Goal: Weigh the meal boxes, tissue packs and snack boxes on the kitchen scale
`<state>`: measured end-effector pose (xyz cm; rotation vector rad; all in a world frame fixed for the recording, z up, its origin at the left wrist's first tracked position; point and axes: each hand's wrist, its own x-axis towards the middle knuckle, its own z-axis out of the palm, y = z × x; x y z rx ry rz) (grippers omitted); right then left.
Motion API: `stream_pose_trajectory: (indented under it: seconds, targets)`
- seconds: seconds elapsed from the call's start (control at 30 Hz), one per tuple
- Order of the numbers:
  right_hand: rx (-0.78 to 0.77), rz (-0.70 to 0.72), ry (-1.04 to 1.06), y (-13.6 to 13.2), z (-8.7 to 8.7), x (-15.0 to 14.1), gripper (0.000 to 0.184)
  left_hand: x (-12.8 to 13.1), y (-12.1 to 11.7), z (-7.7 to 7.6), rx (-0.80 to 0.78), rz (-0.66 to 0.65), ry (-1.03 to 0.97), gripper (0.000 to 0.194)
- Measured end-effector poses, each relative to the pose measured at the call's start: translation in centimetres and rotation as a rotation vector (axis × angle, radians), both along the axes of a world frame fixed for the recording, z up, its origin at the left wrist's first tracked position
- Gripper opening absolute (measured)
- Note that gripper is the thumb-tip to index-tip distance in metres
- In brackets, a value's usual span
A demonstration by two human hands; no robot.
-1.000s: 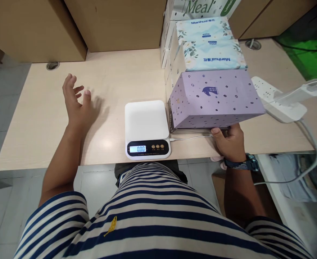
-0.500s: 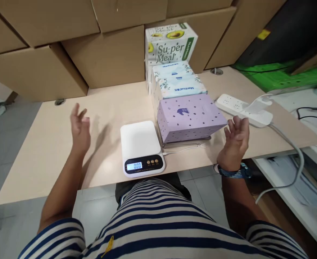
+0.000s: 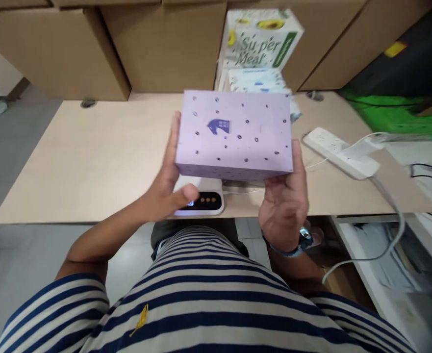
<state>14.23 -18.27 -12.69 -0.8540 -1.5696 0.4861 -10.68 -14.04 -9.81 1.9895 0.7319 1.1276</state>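
Note:
A lilac box point(image 3: 236, 130) with small dark spots and a purple logo is held up above the table between both palms. My left hand point(image 3: 167, 181) presses its left side, fingers along the wall and thumb apart below. On the right end, my right hand point(image 3: 287, 196) grips the lower corner, with part of its fingers hidden by the box. Beneath is a white digital scale point(image 3: 216, 211), mostly covered by the box and my left thumb; its lit display is largely hidden.
Behind the box stand a blue-and-white tissue pack point(image 3: 260, 81) and a white "Su-per Meal" box point(image 3: 262, 44). Cardboard boxes point(image 3: 167, 49) line the table's back edge. A white power strip point(image 3: 341, 152) with a grey cord lies on the right of the wooden table point(image 3: 90, 166).
Both hands have come inward and taken hold of the lilac box. It has been lifted off the table and moved left, partly over the scale. The view has shifted a little.

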Motion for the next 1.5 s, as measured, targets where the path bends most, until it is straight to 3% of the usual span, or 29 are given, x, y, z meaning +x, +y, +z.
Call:
stream_pose_trajectory:
  seconds: [0.07,0.17,0.23,0.33,0.47,0.67,0.8,0.9,1.0,1.07,1.17,1.33,1.5]
  targets:
    - [0.003,0.108,-0.165,0.5,-1.4,-1.1,0.103,-3.4,-1.2,-1.1,0.002,0.082,-0.027,0.099]
    - [-0.009,0.153,-0.426,2.1,-4.0,-1.8,0.1,-6.1,-2.4,-4.2,-0.165,0.184,-0.04,0.094]
    - [0.059,0.058,-0.61,3.1,-5.3,-1.8,0.099,-6.3,-2.7,-5.8,-0.285,0.203,-0.052,0.094]
    - [0.158,-0.121,-0.738,3.9,-6.5,-1.2,0.101,-5.7,-2.6,-6.3,-0.359,0.151,-0.073,0.096]
    - [0.203,-0.246,-0.699,4.1,-7.0,-0.5,0.1,-4.6,-2.6,-5.3,-0.366,0.086,-0.048,0.091]
    - [0.215,-0.361,-0.64,4.5,-6.2,0.1,0.096,-4.9,-2.1,-4.5,-0.334,0.115,-0.002,0.094]
    - [0.338,-0.494,-0.395,4.6,-6.4,1.5,0.073,-7.9,3.1,-4.8,-0.257,0.323,-0.017,0.106]
    - [0.346,-0.58,-0.293,4.5,-7.2,2.7,0.067,-11.5,8.0,-5.7,-0.15,0.493,0.043,0.115]
    - [0.376,-0.571,-0.265,4.8,-7.9,3.4,0.065,-14.7,10.7,-7.3,-0.055,0.636,0.149,0.114]
    - [0.386,-0.557,-0.251,5.1,-8.1,3.7,0.065,-15.8,11.0,-8.3,-0.046,0.65,0.231,0.113]
    - [0.378,-0.593,-0.242,5.4,-8.2,4.0,0.064,-15.9,10.5,-9.2,-0.09,0.563,0.345,0.114]
    - [0.386,-0.653,-0.26,5.3,-8.1,4.1,0.063,-14.4,10.2,-9.4,-0.152,0.473,0.364,0.112]
    - [0.31,-0.716,-0.229,5.1,-8.3,4.2,0.061,-14.4,10.4,-9.7,-0.191,0.472,0.343,0.11]
